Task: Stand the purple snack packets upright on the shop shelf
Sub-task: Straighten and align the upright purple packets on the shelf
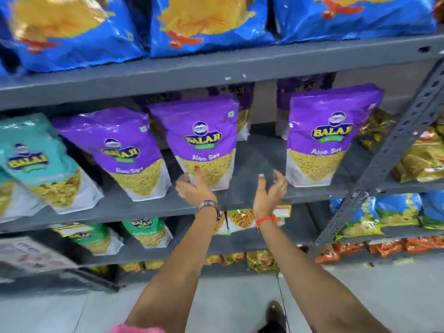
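Note:
Three purple snack packets stand upright along the front of the grey middle shelf (257, 159): a left one (115, 150), a middle one (204, 138) and a right one (324, 135). More purple packets (245, 97) stand behind them in shadow. My left hand (192, 186) is open, its fingers against the lower left corner of the middle packet. My right hand (270, 191) is open and blurred, hovering over the bare gap between the middle and right packets, holding nothing.
A teal packet (33, 159) leans at the left of the same shelf. Large blue crisp bags (206, 22) fill the shelf above. Green packets (146, 231) sit on the shelf below. A slotted grey upright (394, 140) and gold packets (422, 157) stand to the right.

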A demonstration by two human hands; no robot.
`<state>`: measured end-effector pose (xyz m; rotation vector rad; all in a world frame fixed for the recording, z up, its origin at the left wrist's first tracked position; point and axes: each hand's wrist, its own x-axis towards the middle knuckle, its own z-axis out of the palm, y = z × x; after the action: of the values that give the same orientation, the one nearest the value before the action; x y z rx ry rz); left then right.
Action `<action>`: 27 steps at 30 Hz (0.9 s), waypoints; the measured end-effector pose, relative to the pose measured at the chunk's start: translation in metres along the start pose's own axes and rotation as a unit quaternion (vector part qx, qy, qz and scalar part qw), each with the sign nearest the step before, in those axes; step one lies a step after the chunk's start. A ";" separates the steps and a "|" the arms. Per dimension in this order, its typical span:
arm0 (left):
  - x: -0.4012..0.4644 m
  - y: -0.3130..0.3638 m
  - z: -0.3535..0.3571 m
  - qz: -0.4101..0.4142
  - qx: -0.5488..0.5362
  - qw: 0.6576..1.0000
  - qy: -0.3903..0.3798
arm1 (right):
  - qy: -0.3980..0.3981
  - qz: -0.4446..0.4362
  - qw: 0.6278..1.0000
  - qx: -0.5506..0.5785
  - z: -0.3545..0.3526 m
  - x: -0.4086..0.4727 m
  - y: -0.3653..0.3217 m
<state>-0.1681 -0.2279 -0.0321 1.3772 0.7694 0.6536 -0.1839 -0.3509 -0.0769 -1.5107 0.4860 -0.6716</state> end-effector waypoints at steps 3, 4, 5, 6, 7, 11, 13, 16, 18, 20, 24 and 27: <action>0.037 0.017 -0.005 -0.002 -0.036 0.998 -0.041 | -0.130 0.057 0.989 0.041 0.041 0.003 -0.018; 0.048 0.019 -0.005 -0.007 -0.050 0.995 -0.081 | -0.171 0.071 0.981 0.051 0.052 0.006 -0.025; 0.060 0.021 -0.003 -0.024 -0.063 0.990 -0.122 | -0.202 0.080 0.974 0.057 0.064 0.010 -0.031; 0.069 0.021 -0.001 -0.047 -0.069 0.983 -0.163 | -0.222 0.087 0.970 0.054 0.072 0.013 -0.034; 0.077 0.021 0.002 -0.065 -0.068 0.975 -0.201 | -0.235 0.089 0.967 0.050 0.079 0.016 -0.036; 0.086 0.024 0.017 -0.093 -0.064 0.961 -0.253 | -0.269 0.100 0.955 0.078 0.093 0.026 -0.031; 0.084 0.022 0.025 -0.095 -0.068 0.961 -0.250 | -0.257 0.096 0.958 0.083 0.093 0.027 -0.024; 0.077 0.016 0.036 -0.081 -0.058 0.964 -0.248 | -0.221 0.091 0.966 0.103 0.086 0.029 -0.021; 0.070 0.012 0.040 -0.081 -0.051 0.959 -0.265 | -0.206 0.094 0.967 0.119 0.081 0.033 -0.018; 0.065 0.004 0.042 -0.091 -0.048 0.952 -0.287 | -0.193 0.093 0.969 0.119 0.077 0.038 -0.017; 0.059 -0.001 0.043 -0.093 -0.030 0.950 -0.296 | -0.175 0.106 0.972 0.118 0.072 0.039 -0.017; 0.056 -0.002 0.038 -0.090 -0.032 0.946 -0.309 | -0.159 0.110 0.973 0.125 0.070 0.035 -0.020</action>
<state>-0.1038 -0.2070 -0.0381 1.3280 0.3557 0.0796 -0.1133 -0.3213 -0.0517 -1.2722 0.3050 -0.2953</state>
